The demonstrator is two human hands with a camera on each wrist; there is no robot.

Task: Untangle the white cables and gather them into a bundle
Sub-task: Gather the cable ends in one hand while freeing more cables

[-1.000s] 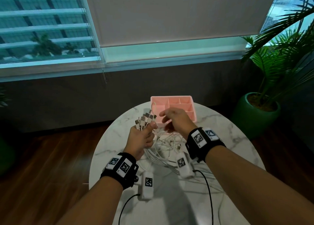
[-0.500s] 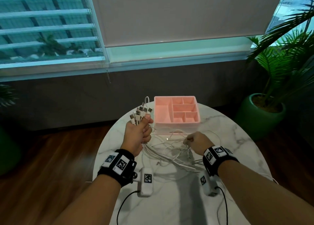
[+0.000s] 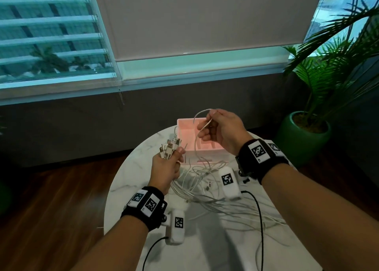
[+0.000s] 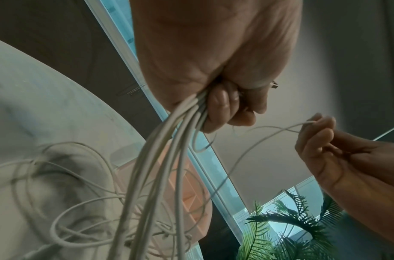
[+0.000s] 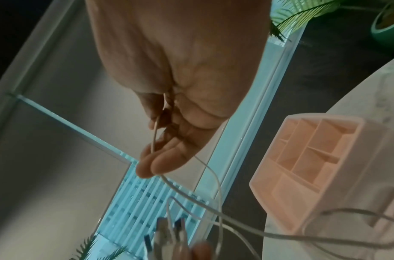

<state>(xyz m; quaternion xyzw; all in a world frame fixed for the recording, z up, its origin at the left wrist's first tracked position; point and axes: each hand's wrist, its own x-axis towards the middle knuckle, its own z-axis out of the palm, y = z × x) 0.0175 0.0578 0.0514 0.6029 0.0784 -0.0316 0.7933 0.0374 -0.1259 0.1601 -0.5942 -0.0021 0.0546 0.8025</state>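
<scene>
One thin white cable (image 3: 196, 139) is pinched in the right hand (image 3: 222, 132), raised over the pink compartmented plastic box (image 3: 185, 127); pulling hard could tighten the tangle on the round marble table (image 3: 131, 168). Left wrist view: left hand (image 4: 213, 58) fisted around the gathered white cables (image 4: 169, 149). Right wrist view: thumb and fingertips (image 5: 147, 168) clamp the strand.

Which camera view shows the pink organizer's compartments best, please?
The right wrist view: the pink organizer shows its dividers unobstructed. In the head view, the right hand hides much of it; in the left wrist view, cables cross it.
</scene>
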